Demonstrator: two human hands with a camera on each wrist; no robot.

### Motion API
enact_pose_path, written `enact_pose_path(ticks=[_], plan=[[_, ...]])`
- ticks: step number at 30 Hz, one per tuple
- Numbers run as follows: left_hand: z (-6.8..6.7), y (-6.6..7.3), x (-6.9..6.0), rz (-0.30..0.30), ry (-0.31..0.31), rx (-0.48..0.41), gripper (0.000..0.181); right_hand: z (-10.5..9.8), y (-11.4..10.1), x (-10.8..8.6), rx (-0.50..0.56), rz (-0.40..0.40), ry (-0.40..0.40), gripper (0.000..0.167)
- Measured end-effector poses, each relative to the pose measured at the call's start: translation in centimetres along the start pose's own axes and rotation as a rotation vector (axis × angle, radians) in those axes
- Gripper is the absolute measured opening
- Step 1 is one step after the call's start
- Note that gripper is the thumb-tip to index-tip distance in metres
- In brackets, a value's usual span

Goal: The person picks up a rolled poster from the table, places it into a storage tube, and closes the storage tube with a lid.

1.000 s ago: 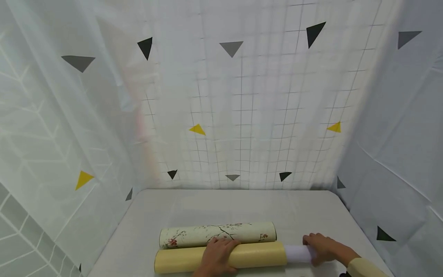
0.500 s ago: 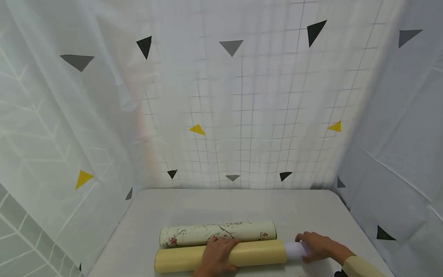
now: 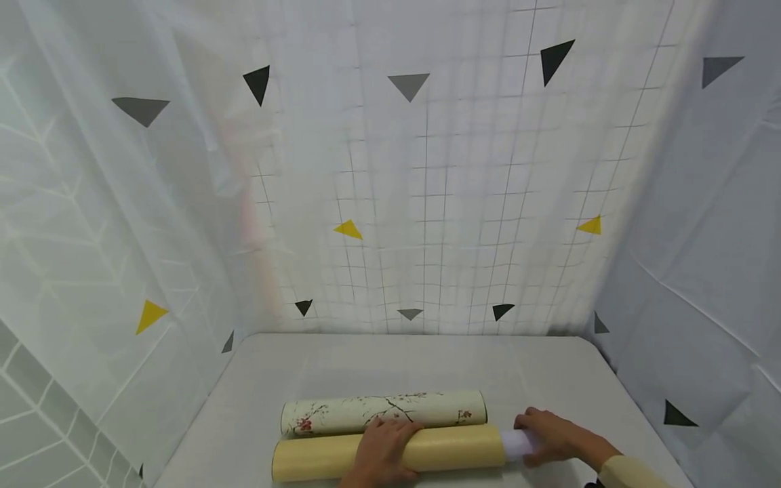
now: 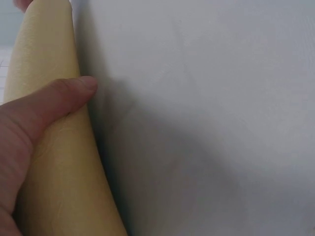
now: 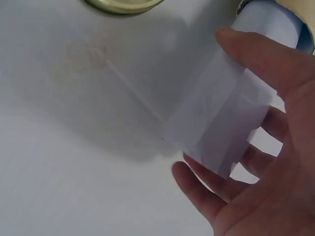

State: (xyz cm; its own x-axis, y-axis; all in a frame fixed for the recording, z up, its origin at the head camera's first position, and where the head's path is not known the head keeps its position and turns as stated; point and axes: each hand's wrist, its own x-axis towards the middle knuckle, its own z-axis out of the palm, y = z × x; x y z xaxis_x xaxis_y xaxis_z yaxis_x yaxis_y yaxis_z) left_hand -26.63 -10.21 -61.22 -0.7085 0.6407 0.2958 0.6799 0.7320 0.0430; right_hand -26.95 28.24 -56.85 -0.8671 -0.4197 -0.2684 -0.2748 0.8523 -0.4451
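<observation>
A long yellow cardboard tube lies sideways on the white table. My left hand grips it near the middle, thumb on the near side and fingers over the top. A rolled sheet of white paper sticks out of the tube's open right end. My right hand holds this roll by its outer part, thumb on one side and fingers curled beneath it. How far the paper reaches inside is hidden.
Behind the yellow tube lies a cream tube with a blossom-branch print, close alongside it. Part of a round gold-coloured lid shows at the top of the right wrist view. White sheeting with triangles hangs around the table.
My right hand has moved left towards the tube with the paper roll, and less of the roll shows outside. The left hand stays in place on the tube.
</observation>
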Motion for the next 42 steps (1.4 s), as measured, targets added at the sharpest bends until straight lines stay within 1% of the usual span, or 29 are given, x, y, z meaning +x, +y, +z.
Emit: enact_pose_path(ticks=[3, 5, 8, 11, 14, 15, 18, 21, 22, 26, 28, 31, 33, 35, 40, 42], plan=[[-0.2, 0.0, 0.0, -0.018, -0.011, -0.001, 0.083, 0.2, -0.4, 0.4, 0.0, -0.019, -0.006, 0.036], [-0.2, 0.0, 0.0, -0.024, -0.015, 0.002, 0.083, 0.5, -0.6, 0.7, 0.007, -0.012, -0.019, 0.037], [-0.1, 0.0, 0.0, -0.023, -0.014, 0.003, 0.084, 0.7, -1.1, 1.1, 0.028, -0.028, -0.039, 0.039], [-0.1, -0.1, 0.0, -0.011, -0.01, -0.002, 0.083, 0.8, -1.4, 1.3, 0.057, -0.089, -0.049, 0.04], [-0.2, 0.0, 0.0, 0.002, -0.006, -0.012, 0.082, 1.0, -1.1, 1.4, 0.069, -0.143, -0.058, 0.043], [-0.3, 0.0, 0.0, 0.003, -0.006, -0.016, 0.081, 1.1, -0.7, 1.6, 0.046, -0.192, -0.057, 0.043], [-0.4, -0.1, -0.1, -0.007, -0.008, -0.025, 0.081, 1.2, -0.6, 1.8, 0.038, -0.213, -0.055, 0.047], [-0.2, -0.1, 0.0, -0.021, -0.013, -0.026, 0.081, 1.0, -1.1, 1.6, 0.042, -0.194, -0.055, 0.046], [-0.2, -0.1, 0.0, -0.022, -0.014, -0.022, 0.082, 0.8, -1.7, 1.4, 0.078, -0.144, -0.062, 0.046], [0.0, -0.1, 0.1, -0.011, -0.014, -0.01, 0.084, 0.5, -2.4, 1.0, 0.14, -0.077, -0.087, 0.043], [0.0, -0.1, 0.1, -0.006, -0.019, -0.008, 0.085, 0.5, -2.5, 0.8, 0.187, -0.076, -0.098, 0.042], [0.0, -0.1, 0.1, -0.011, -0.028, -0.014, 0.085, 0.6, -2.4, 0.6, 0.26, -0.104, -0.109, 0.043], [-0.1, -0.2, 0.1, -0.012, -0.025, -0.017, 0.085, 0.7, -2.3, 0.6, 0.305, -0.107, -0.117, 0.043], [0.0, -0.2, 0.1, -0.01, -0.023, -0.019, 0.084, 0.7, -2.4, 0.7, 0.315, -0.098, -0.116, 0.042], [0.1, -0.3, 0.1, -0.004, -0.015, -0.009, 0.085, 0.8, -2.5, 0.9, 0.296, -0.083, -0.101, 0.043], [0.1, -0.3, 0.0, -0.007, -0.012, -0.001, 0.085, 0.9, -2.6, 1.0, 0.322, -0.09, -0.105, 0.043]])
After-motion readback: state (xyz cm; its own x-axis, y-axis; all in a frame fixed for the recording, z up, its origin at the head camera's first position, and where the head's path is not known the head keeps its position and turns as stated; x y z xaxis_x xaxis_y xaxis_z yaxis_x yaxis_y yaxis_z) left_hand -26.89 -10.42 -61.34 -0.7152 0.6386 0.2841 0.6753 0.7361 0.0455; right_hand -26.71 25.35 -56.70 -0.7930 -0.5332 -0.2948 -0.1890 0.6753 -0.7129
